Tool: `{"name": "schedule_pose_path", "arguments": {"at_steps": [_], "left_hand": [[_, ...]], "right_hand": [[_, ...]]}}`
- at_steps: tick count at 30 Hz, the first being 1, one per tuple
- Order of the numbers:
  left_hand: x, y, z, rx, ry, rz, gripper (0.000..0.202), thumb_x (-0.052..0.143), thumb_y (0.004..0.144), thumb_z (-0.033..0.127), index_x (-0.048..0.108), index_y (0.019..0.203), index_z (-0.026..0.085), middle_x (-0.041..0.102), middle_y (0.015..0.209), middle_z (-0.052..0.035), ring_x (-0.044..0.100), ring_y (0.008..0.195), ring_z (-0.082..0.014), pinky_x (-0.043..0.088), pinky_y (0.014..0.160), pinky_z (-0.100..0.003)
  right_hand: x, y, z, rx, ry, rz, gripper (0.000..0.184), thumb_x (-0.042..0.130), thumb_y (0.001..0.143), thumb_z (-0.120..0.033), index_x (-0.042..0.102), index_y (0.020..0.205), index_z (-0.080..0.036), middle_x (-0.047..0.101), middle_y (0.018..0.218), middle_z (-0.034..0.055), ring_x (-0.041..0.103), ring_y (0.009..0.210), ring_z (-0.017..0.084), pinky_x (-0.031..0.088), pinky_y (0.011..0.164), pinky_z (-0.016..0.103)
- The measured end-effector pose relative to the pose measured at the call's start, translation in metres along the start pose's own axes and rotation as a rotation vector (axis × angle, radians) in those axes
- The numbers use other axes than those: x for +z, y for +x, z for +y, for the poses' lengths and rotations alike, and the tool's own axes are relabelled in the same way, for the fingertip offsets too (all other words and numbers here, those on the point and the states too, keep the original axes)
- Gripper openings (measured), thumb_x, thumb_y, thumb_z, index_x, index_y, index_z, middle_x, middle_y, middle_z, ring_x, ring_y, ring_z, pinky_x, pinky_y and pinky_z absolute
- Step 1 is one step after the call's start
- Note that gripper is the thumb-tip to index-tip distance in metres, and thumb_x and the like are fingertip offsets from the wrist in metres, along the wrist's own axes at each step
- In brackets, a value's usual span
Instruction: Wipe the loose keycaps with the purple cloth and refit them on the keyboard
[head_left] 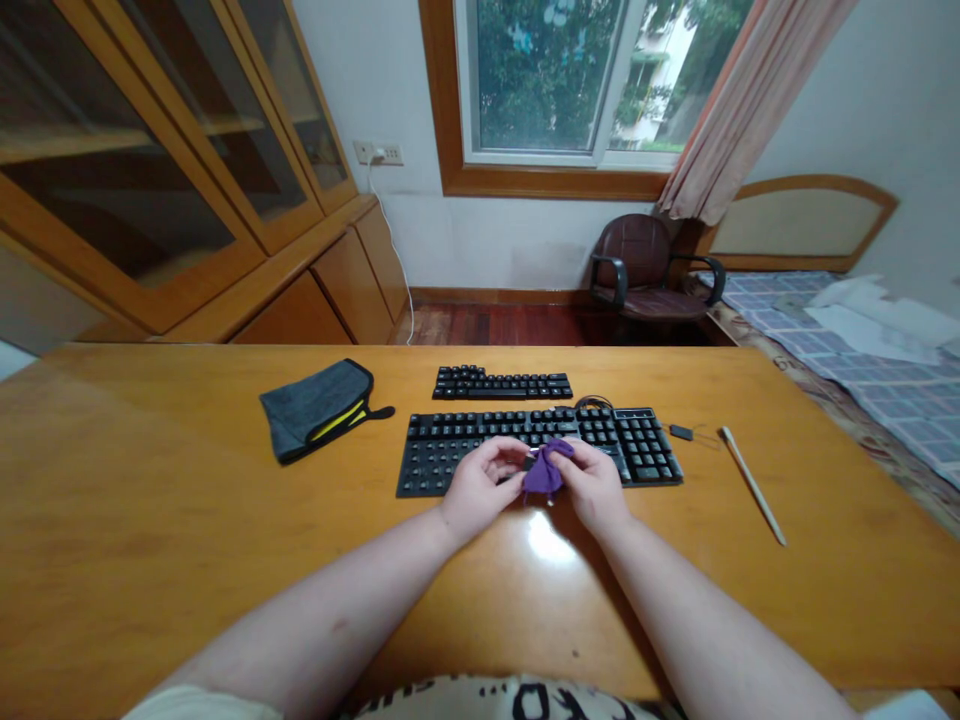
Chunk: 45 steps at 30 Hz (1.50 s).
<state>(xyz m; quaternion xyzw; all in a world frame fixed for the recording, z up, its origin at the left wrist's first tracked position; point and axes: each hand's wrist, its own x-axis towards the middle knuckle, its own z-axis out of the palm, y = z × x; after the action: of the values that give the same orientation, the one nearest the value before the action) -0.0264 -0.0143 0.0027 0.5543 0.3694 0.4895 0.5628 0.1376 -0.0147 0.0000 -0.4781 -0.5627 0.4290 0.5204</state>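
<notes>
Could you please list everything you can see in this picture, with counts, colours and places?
long black keyboard: one, black, table centre, under the hands
short black keyboard: one, black, behind the long one
crumpled purple cloth: one, purple, pinched in right hand
grey fabric pouch: one, grey with yellow trim, left of keyboards
thin cream stick: one, cream, table right
wooden table: one, orange-brown
brown leather armchair: one, under window
left hand: one, beside cloth
right hand: one, holding cloth

You face a wood-framed window [547,75] showing daylit trees. Left of it you see a wall socket [379,153] and glass-doored wooden cabinets [150,170]. Below it is dark wooden floor [495,325]. To its right are a pink curtain [742,100], a brown armchair [645,265] and a bed [862,350].
</notes>
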Motion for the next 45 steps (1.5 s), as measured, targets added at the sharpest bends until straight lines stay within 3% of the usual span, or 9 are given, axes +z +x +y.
{"name": "schedule_pose_path", "arguments": {"at_steps": [2,6,12,19,24,28,31,45], "left_hand": [[-0.002,0.001,0.002,0.075,0.038,-0.015,0.025,0.062,0.07,0.012,0.061,0.095,0.017,0.059,0.094,-0.0063,0.059,0.088,-0.0148,0.049,0.082,-0.031],[-0.008,0.006,0.004,0.18,0.103,0.005,0.007,0.062,0.07,0.014,0.061,0.077,0.015,0.055,0.087,-0.0052,0.057,0.086,-0.015,0.049,0.08,-0.031],[-0.014,0.008,-0.001,0.04,0.0,0.08,0.016,0.065,0.067,0.018,0.054,0.078,0.015,0.058,0.091,-0.0056,0.06,0.087,-0.0165,0.047,0.085,-0.035],[-0.024,0.012,0.004,0.026,0.279,0.12,0.023,0.061,0.071,0.02,0.059,0.093,0.017,0.059,0.097,-0.0063,0.058,0.09,-0.0156,0.048,0.083,-0.031],[-0.054,0.023,0.019,0.069,0.601,0.114,0.014,0.057,0.071,0.018,0.061,0.085,0.017,0.055,0.095,-0.0053,0.058,0.081,-0.0149,0.053,0.07,-0.028],[-0.082,0.03,0.03,0.15,0.964,0.026,0.015,0.058,0.072,0.022,0.064,0.086,0.021,0.063,0.088,-0.0023,0.059,0.083,-0.0187,0.048,0.079,-0.035],[-0.091,0.032,0.03,0.138,1.07,-0.05,0.021,0.059,0.072,0.025,0.065,0.092,0.023,0.067,0.092,-0.0018,0.06,0.088,-0.0208,0.045,0.083,-0.036],[-0.088,0.04,0.012,0.299,1.171,-0.281,0.015,0.059,0.075,0.026,0.068,0.088,0.026,0.069,0.088,-0.0023,0.058,0.088,-0.019,0.038,0.089,-0.037]], "right_hand": [[-0.002,0.001,0.002,0.008,0.019,0.039,0.014,0.061,0.074,-0.031,0.069,0.078,-0.02,0.064,0.078,0.0031,0.058,0.075,0.017,0.045,0.07,0.029],[-0.004,0.002,0.002,0.035,0.063,0.111,0.017,0.061,0.074,-0.033,0.068,0.08,-0.019,0.063,0.078,0.0033,0.057,0.071,0.017,0.046,0.066,0.028],[-0.003,0.004,-0.004,0.088,0.195,0.105,0.017,0.059,0.075,-0.034,0.064,0.08,-0.018,0.056,0.059,-0.0013,0.049,0.05,0.012,0.042,0.049,0.025],[-0.005,0.004,-0.004,0.113,0.181,0.128,0.019,0.059,0.075,-0.036,0.062,0.08,-0.018,0.056,0.055,-0.0019,0.05,0.048,0.013,0.042,0.049,0.026],[-0.007,0.005,-0.003,0.123,0.214,0.103,0.019,0.059,0.075,-0.036,0.062,0.078,-0.017,0.055,0.054,-0.0022,0.05,0.047,0.012,0.041,0.047,0.025],[-0.007,0.006,-0.002,0.134,0.201,0.106,0.02,0.06,0.074,-0.037,0.061,0.078,-0.018,0.056,0.054,-0.0025,0.052,0.047,0.012,0.042,0.047,0.025],[-0.007,0.006,-0.002,0.131,0.174,0.103,0.019,0.06,0.074,-0.036,0.061,0.076,-0.017,0.056,0.054,-0.0021,0.052,0.047,0.013,0.044,0.049,0.026],[-0.006,0.007,-0.002,0.145,0.197,0.13,0.022,0.062,0.072,-0.038,0.061,0.077,-0.017,0.057,0.057,-0.0016,0.052,0.047,0.012,0.045,0.048,0.026]]}}
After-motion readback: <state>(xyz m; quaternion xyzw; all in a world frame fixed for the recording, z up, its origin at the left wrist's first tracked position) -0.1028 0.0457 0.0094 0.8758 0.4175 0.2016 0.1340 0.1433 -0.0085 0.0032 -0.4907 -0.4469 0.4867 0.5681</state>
